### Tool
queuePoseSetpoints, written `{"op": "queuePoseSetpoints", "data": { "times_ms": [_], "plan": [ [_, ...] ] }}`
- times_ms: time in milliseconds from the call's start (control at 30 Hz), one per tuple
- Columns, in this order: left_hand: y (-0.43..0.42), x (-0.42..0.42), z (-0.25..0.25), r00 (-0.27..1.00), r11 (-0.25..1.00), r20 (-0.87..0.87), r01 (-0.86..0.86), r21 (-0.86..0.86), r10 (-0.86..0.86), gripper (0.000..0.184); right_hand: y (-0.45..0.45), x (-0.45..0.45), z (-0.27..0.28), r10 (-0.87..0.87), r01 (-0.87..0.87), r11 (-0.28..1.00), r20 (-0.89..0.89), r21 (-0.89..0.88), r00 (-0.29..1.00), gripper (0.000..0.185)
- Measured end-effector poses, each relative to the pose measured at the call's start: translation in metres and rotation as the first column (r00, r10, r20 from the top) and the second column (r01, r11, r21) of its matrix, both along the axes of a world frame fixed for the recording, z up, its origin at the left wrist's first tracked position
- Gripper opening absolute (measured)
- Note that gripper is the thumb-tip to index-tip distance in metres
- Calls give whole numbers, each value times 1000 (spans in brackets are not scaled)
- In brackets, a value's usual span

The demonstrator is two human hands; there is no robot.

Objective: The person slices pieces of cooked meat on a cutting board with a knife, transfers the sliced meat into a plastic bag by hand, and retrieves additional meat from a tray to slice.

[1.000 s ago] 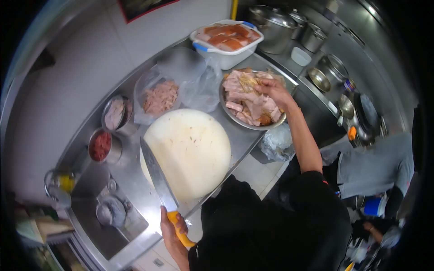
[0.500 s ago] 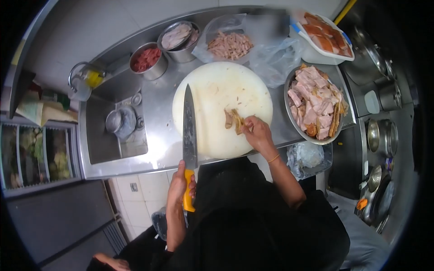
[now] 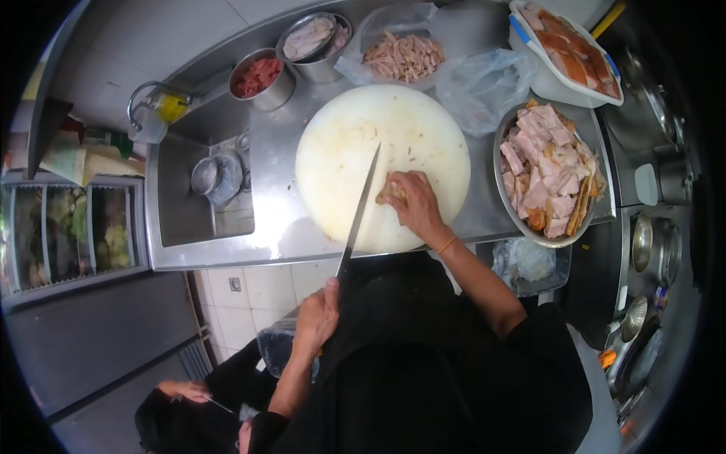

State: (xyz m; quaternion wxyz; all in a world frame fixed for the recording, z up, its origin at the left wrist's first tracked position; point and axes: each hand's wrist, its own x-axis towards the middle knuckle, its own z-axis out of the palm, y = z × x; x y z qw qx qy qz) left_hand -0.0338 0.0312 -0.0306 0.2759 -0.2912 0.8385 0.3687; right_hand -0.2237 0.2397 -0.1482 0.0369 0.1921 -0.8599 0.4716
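My left hand [image 3: 316,318] is wrapped round the handle of a long knife [image 3: 358,208]. The blade points up and to the right over the round white cutting board [image 3: 325,151], its edge turned toward the board. Curled fingers of my right hand [image 3: 414,200] press on a small brown piece of meat [image 3: 389,191] just right of the blade. To the right stands a metal bowl [image 3: 502,185] heaped with cut pink and brown meat [image 3: 546,166]. Sliced meat strips [image 3: 404,58] lie in a plastic bag behind the board.
Behind the board stand a pot of red meat [image 3: 258,78], a pot of pale meat [image 3: 309,39] and a white tub [image 3: 548,79] of browned meat. A sink [image 3: 178,204] is at the left. A co-worker's hand [image 3: 194,391] shows at bottom left.
The view has swung round. My right hand has moved from the metal bowl to the board with the meat piece. The knife has tilted to the right and its tip is now near that piece.
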Motion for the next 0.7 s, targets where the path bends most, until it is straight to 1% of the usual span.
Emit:
{"op": "queuePoseSetpoints", "data": {
  "times_ms": [100,200,300,400,500,600,700],
  "plan": [
    [3,3,0,998,996,-12,64,-56,-64,75,0,1,-5,-9,4,999,-162,-31,987,29],
    [6,5,2,995,990,1,97,-104,-98,71,1,0,-11,-3,-8,999,-209,-50,978,28],
    [6,9,0,985,970,-43,158,-186,-168,74,2,-1,-11,4,-9,1000,-215,-21,977,27],
    [9,7,15,981,965,-22,187,-183,-195,69,0,0,-8,-20,17,1000,-193,-17,981,26],
    [6,18,12,979,950,-4,199,-240,-206,64,-4,-1,-10,-23,20,1000,-217,-17,976,22],
    [4,19,5,961,920,45,274,-280,-273,60,-4,-4,-11,20,-18,1000,-223,11,975,19],
    [9,0,6,974,958,77,224,-178,-213,66,-5,-7,-11,36,-29,999,-203,37,978,18]
  ]
}}
